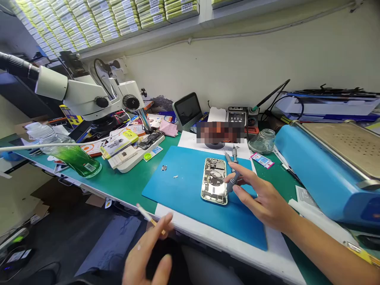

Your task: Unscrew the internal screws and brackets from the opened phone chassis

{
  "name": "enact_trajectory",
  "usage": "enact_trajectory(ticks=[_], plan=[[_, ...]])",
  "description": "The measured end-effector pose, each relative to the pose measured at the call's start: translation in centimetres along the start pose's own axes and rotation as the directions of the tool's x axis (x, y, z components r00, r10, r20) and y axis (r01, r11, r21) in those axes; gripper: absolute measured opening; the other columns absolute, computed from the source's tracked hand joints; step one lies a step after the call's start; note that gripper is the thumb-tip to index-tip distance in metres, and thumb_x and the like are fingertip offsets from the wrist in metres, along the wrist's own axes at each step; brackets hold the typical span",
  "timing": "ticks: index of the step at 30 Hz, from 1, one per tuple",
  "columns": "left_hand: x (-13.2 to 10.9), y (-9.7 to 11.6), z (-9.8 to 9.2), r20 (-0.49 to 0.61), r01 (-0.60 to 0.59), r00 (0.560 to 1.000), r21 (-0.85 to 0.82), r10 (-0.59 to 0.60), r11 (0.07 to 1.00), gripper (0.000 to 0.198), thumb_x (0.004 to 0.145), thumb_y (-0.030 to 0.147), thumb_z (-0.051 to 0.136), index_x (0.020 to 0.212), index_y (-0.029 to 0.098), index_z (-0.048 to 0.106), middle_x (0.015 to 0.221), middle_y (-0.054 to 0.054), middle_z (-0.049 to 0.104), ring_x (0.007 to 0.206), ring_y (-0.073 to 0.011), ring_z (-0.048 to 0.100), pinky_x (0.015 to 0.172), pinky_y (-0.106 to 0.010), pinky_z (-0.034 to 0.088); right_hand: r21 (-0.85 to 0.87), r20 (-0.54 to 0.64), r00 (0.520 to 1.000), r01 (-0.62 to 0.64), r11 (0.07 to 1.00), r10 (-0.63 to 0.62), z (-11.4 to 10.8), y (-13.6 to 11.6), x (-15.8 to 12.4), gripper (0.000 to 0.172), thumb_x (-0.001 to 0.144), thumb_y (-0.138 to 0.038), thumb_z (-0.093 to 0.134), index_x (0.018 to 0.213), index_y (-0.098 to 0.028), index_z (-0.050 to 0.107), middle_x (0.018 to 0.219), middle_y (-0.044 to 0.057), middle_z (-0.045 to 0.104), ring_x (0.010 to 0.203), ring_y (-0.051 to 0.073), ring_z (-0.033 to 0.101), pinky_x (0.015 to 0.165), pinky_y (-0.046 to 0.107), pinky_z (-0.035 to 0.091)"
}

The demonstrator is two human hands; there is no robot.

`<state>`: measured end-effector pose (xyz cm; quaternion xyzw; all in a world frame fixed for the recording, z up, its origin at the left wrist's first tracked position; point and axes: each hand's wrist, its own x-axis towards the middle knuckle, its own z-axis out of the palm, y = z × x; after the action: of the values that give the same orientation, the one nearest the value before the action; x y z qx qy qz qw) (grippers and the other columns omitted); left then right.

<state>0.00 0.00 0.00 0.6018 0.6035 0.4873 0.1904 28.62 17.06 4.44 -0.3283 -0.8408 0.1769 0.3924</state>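
An opened phone point(214, 181) with its insides exposed lies on a blue mat point(190, 194) on the bench. My right hand point(261, 198) rests beside the phone, fingers pinched on a grey screwdriver point(233, 183) whose tip points at the phone's right edge. Two more screwdrivers point(231, 155) lie just behind the phone. My left hand point(148, 253) is low, below the bench edge, holding a thin white cigarette-like stick point(148, 217) between two fingers, with something black under the palm. Small loose parts point(164, 168) lie on the mat's left side.
A white microscope point(89, 95) stands at the left over cluttered boxes. A green plastic bottle point(69, 154) lies on its side near the left edge. A small screen point(187, 109), a soldering station point(237, 116) and a glass jar point(264, 140) stand at the back. A blue machine point(326, 170) fills the right.
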Motion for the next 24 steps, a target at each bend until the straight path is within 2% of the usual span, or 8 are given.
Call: enact_trajectory(ticks=[2, 3, 5, 6, 11, 15, 20, 24], plan=[[2.6, 1.8, 1.8, 0.051, -0.05, 0.997, -0.012, 0.051, 0.999, 0.061, 0.105, 0.034, 0.049, 0.163, 0.035, 0.032, 0.153, -0.008, 0.058, 0.129, -0.0295, 0.063, 0.106, -0.046, 0.054, -0.007, 0.003, 1.0, 0.009, 1.0, -0.009, 0.0, -0.1, 0.1, 0.055, 0.105, -0.026, 0.053, 0.157, -0.037, 0.041, 0.111, 0.002, 0.076, 0.09, 0.017, 0.074, 0.082, 0.03, 0.064], [3.9, 2.4, 2.7, 0.128, -0.083, 0.989, 0.006, 0.081, 0.997, 0.067, 0.105, 0.03, 0.048, 0.166, 0.035, 0.022, 0.158, -0.008, 0.052, 0.135, -0.0294, 0.058, 0.109, -0.047, 0.051, -0.01, 0.004, 1.0, 0.014, 1.0, -0.014, 0.0, -0.1, 0.1, 0.054, 0.105, -0.026, 0.054, 0.156, -0.037, 0.042, 0.11, 0.002, 0.076, 0.09, 0.017, 0.074, 0.082, 0.029, 0.064], [6.5, 3.1, 4.4, 0.252, -0.137, 0.96, 0.056, 0.119, 0.989, 0.076, 0.103, 0.025, 0.048, 0.169, 0.03, 0.01, 0.155, -0.013, 0.052, 0.134, -0.0297, 0.056, 0.11, -0.049, 0.05, -0.018, -0.004, 0.999, 0.032, 0.999, -0.032, 0.1, -0.2, 0.1, 0.053, 0.105, -0.027, 0.056, 0.155, -0.037, 0.044, 0.11, 0.002, 0.075, 0.087, 0.016, 0.073, 0.081, 0.03, 0.063], [7.6, 3.3, 5.1, 0.271, -0.166, 0.953, 0.092, 0.135, 0.982, 0.079, 0.102, 0.024, 0.048, 0.169, 0.027, 0.007, 0.154, -0.015, 0.053, 0.134, -0.0309, 0.055, 0.11, -0.051, 0.049, -0.021, -0.009, 0.999, 0.046, 0.999, -0.046, 0.1, -0.2, 0.1, 0.052, 0.105, -0.027, 0.057, 0.154, -0.037, 0.045, 0.11, 0.002, 0.075, 0.086, 0.016, 0.073, 0.082, 0.03, 0.063], [10.8, 2.6, 7.3, 0.332, -0.153, 0.938, 0.131, 0.102, 0.979, 0.083, 0.094, 0.023, 0.049, 0.168, 0.015, 0.011, 0.151, -0.019, 0.053, 0.135, -0.0362, 0.052, 0.112, -0.058, 0.044, -0.019, 0.008, 0.992, 0.126, 0.992, -0.126, 0.1, -0.2, 0.4, 0.054, 0.104, -0.027, 0.059, 0.154, -0.039, 0.044, 0.105, 0.002, 0.072, 0.087, 0.017, 0.07, 0.081, 0.031, 0.061], [11.4, 2.4, 7.8, 0.388, -0.143, 0.918, 0.131, 0.082, 0.981, 0.087, 0.09, 0.024, 0.05, 0.167, 0.012, 0.013, 0.154, -0.02, 0.051, 0.139, -0.036, 0.05, 0.117, -0.058, 0.039, -0.001, 0.028, 0.99, 0.14, 0.99, -0.14, 0.0, -0.5, 0.5, 0.053, 0.105, -0.025, 0.057, 0.155, -0.039, 0.044, 0.104, 0.002, 0.071, 0.089, 0.017, 0.068, 0.082, 0.03, 0.06], [11.9, 2.6, 7.7, 0.439, -0.131, 0.896, 0.116, 0.068, 0.985, 0.091, 0.087, 0.025, 0.051, 0.168, 0.011, 0.011, 0.164, -0.018, 0.041, 0.141, -0.0368, 0.048, 0.119, -0.057, 0.038, 0.006, 0.031, 0.995, 0.096, 0.995, -0.096, 0.1, -0.7, 0.3, 0.056, 0.105, -0.02, 0.054, 0.156, -0.037, 0.04, 0.113, 0.003, 0.071, 0.096, 0.017, 0.07, 0.087, 0.031, 0.061], [11.8, 2.3, 7.6, 0.44, -0.119, 0.896, 0.099, 0.064, 0.988, 0.088, 0.089, 0.024, 0.049, 0.168, 0.012, 0.012, 0.157, -0.02, 0.048, 0.143, -0.0378, 0.046, 0.118, -0.059, 0.038, -0.012, 0.033, 0.997, 0.064, 0.998, -0.063, 0.3, -0.6, 0.2, 0.057, 0.104, -0.021, 0.054, 0.157, -0.035, 0.038, 0.111, 0.004, 0.072, 0.091, 0.016, 0.072, 0.082, 0.029, 0.063]])
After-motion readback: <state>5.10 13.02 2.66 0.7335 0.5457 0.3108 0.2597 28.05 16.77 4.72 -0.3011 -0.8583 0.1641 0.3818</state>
